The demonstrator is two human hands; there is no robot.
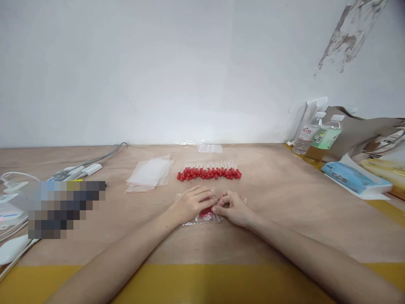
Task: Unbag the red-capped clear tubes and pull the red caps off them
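A clear plastic zip bag with something red in it lies on the table under my hands. My left hand rests flat on the bag, fingers stretched towards the right. Thumb and forefinger of my right hand are pinched together at the bag's right side, by the red content. Part of the bag is hidden beneath my hands. Just beyond them is a row of thin pale sticks with red tips, the tips facing me. To the left lies a stack of flat clear bags.
More small bags lie by the wall. At right stand two bottles before a grey bag, near a blue tissue pack. Cables and a white mouse are at left, beside a blurred-out patch.
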